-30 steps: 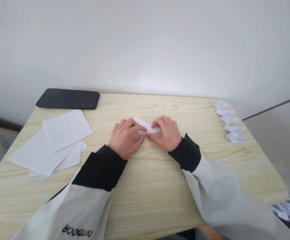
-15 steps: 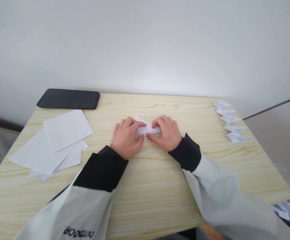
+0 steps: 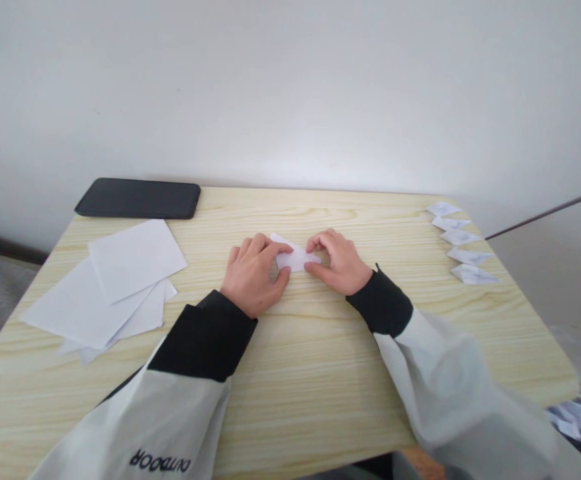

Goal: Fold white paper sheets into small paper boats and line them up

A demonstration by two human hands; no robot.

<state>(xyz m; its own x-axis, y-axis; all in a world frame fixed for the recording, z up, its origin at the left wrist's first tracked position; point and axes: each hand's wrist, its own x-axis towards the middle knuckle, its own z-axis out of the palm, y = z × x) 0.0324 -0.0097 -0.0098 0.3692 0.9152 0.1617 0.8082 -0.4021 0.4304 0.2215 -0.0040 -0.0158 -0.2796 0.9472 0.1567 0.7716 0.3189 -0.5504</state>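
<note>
A small folded piece of white paper lies near the middle of the table, between my two hands. My left hand grips its left side, with thumb and forefinger curled onto the paper. On the right side, the thumb and fingers of my right hand pinch the paper's right end. A pointed tip of the paper sticks up past my left forefinger. The finer folds are too small to make out.
Several loose white sheets overlap on the left, below a black phone. Several folded paper pieces stand in a column by the table's right edge. A white wall rises behind the table.
My right hand has slid slightly to the right along the paper, so more of its middle shows. The left hand has stayed almost still.
</note>
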